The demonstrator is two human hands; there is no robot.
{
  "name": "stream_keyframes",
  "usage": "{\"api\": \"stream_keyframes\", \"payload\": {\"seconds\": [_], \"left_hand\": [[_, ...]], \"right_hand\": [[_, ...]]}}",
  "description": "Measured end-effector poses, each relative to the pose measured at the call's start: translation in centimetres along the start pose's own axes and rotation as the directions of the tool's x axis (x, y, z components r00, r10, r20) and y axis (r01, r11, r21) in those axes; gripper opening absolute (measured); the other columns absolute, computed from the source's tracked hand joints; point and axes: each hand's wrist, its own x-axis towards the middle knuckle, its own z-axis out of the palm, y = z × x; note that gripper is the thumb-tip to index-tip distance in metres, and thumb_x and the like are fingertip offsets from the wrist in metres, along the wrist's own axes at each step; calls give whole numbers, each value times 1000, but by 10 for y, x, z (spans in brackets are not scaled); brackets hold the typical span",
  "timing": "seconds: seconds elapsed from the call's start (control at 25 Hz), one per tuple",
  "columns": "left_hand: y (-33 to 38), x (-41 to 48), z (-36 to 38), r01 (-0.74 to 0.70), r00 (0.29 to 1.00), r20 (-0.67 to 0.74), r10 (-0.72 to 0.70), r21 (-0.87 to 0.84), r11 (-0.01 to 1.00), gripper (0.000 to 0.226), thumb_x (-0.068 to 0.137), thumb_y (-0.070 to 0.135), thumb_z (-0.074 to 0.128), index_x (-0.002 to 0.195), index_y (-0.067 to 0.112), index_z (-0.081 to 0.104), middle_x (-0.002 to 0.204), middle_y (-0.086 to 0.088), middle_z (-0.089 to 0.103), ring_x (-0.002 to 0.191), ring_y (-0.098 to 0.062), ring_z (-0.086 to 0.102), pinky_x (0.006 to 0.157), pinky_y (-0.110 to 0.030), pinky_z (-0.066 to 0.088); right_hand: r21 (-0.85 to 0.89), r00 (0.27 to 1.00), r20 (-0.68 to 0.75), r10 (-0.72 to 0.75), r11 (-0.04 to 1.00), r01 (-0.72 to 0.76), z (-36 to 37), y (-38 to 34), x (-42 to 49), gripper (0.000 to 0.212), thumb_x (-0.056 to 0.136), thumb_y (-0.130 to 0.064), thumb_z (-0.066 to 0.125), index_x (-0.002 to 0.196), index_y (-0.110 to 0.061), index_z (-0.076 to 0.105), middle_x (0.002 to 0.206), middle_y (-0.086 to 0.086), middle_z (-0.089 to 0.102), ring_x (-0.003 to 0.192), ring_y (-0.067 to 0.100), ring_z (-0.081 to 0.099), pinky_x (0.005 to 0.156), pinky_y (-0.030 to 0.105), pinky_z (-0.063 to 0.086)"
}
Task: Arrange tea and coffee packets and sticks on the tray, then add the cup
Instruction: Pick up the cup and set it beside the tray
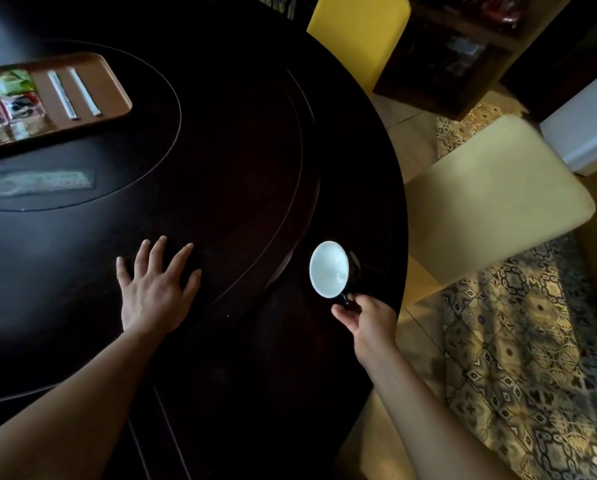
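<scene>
A brown tray (113, 86) lies at the far left of the dark round table (241, 140). Several tea and coffee packets (11, 105) fill its left part, and two silver sticks (73, 93) lie side by side on its right part. A black cup with a white inside (330, 270) is near the table's right edge, tipped with its mouth toward me. My right hand (366, 320) pinches the cup's handle from below. My left hand (156, 289) rests flat on the table, fingers spread, holding nothing.
A greenish flat packet (40, 183) lies on the table in front of the tray. A yellow chair (359, 32) stands at the far side and a cream chair (491, 199) at the right. A patterned rug (525, 358) covers the floor on the right.
</scene>
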Motion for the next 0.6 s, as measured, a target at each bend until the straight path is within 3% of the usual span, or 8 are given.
{"api": "stream_keyframes", "payload": {"seconds": [0.08, 0.2, 0.36, 0.52, 0.6], "left_hand": [[-1, 0, 0, -2, 1000, -3, 2, 1, 1000, 57, 95, 60, 39, 148, 42, 33, 161, -7, 26, 151, -27, 8, 119, -60, 1], [-1, 0, 1, -2, 1000, -6, 2, 9, 1000, 56, 94, 60, 40, 147, 41, 33, 160, -7, 27, 151, -28, 10, 118, -60, 2], [-1, -1, 1, 3, 1000, -9, -3, 10, 1000, 56, 95, 60, 39, 147, 42, 33, 160, -7, 27, 151, -27, 10, 119, -60, 3], [-1, -2, 1, 1, 1000, -8, -1, 15, 1000, 56, 95, 60, 38, 148, 42, 32, 160, -6, 27, 151, -27, 9, 119, -59, 2], [-1, -2, 0, 1, 1000, -11, -1, 11, 1000, 56, 95, 60, 39, 148, 42, 33, 160, -7, 27, 151, -27, 9, 119, -59, 1]], "right_hand": [[231, 975, 109, 194, 949, -215, 7, 0, -2, 14, 97, 3, 52, 93, 10, 64, 85, 20, 66, 65, 28, 71, 52, 30, 61], [357, 925, 220, 311, 857, -373, 15, 7, 1, 18, 101, 1, 46, 94, 7, 62, 90, 19, 65, 78, 24, 68, 49, 29, 60], [350, 906, 224, 359, 838, -419, 15, 17, 6, 20, 103, 0, 43, 100, 5, 62, 95, 17, 65, 87, 24, 65, 48, 28, 59], [296, 898, 215, 385, 850, -435, 4, 28, 10, 22, 103, 0, 41, 97, 6, 62, 92, 18, 64, 71, 23, 70, 48, 29, 59], [219, 911, 196, 363, 889, -401, 0, 32, 11, 24, 104, -2, 38, 106, 10, 59, 91, 22, 64, 73, 28, 69, 50, 31, 60]]}}
